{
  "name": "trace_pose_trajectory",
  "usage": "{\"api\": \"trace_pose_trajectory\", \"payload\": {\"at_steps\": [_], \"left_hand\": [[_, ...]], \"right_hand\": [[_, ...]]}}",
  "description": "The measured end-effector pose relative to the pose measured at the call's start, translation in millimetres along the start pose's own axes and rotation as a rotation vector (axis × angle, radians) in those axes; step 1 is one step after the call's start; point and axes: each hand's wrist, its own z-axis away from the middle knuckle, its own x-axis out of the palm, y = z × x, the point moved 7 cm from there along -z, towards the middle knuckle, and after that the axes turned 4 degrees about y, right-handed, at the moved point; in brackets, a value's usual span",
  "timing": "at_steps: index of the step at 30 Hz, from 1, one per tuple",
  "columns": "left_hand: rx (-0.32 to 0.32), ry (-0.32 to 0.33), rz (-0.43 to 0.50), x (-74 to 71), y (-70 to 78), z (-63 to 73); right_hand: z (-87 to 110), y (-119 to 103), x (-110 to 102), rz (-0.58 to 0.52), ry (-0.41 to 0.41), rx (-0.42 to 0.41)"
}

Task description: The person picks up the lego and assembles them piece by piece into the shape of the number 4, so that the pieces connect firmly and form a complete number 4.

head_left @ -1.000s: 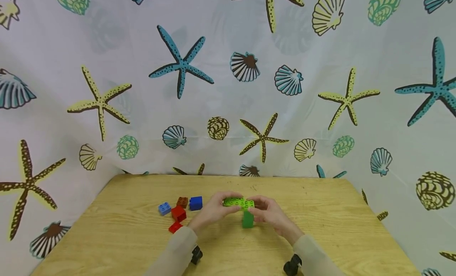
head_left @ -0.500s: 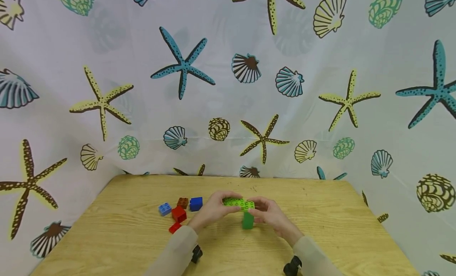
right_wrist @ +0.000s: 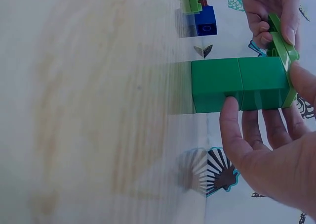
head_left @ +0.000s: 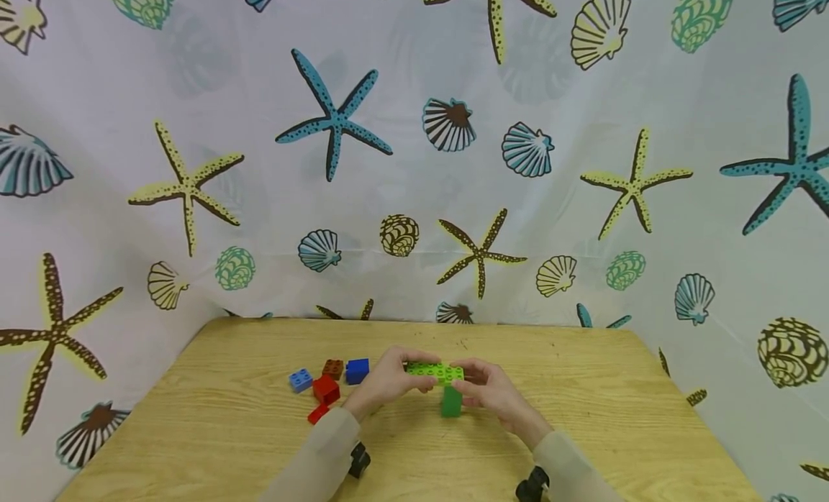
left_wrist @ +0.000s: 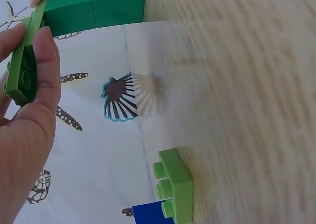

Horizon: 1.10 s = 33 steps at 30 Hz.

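Observation:
At the middle of the table a stack of two dark green toy bricks (head_left: 451, 403) stands upright, with a light green studded brick piece (head_left: 447, 374) across its top, jutting out to the left. My left hand (head_left: 387, 381) pinches the jutting end between thumb and fingers; knobs show on its underside (left_wrist: 22, 75) in the left wrist view. Curled about the stack's right side, my right hand (head_left: 495, 395) has its thumb on the light green piece and fingertips against the dark green bricks (right_wrist: 217, 83). Whether the light green part is one piece or two is hard to tell.
Left of the hands lie a light blue brick (head_left: 301, 380), a brown brick (head_left: 333, 368), a dark blue brick (head_left: 357, 371) and two red pieces, one a block (head_left: 326, 390), one flatter (head_left: 318, 413). Another light green brick (left_wrist: 178, 187) appears in the left wrist view.
The left hand has shifted very slightly, and the jutting end of the light green piece has turned a little toward the front. The right hand and the stack look the same.

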Motion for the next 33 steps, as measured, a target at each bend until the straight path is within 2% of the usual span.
{"api": "trace_pose_trajectory", "payload": {"at_steps": [7,17,26,30,33], "left_hand": [[-0.029,0.016,0.007,0.4,-0.3,-1.7],[0.007,-0.002,0.058,1.0,-0.6,-1.6],[0.038,-0.04,-0.053,-2.4,3.1,0.9],[0.012,-0.01,-0.085,-8.0,3.3,2.5],[0.018,0.023,-0.12,-13.5,3.6,3.2]], "right_hand": [[0.3,1,-1,0.003,-0.006,-0.003],[-1.0,2,-1,0.007,-0.017,-0.001],[-0.4,3,-1,0.002,-0.009,0.01],[-0.4,2,-1,-0.003,-0.011,0.011],[-1.0,3,0,-0.003,-0.011,0.013]]}}
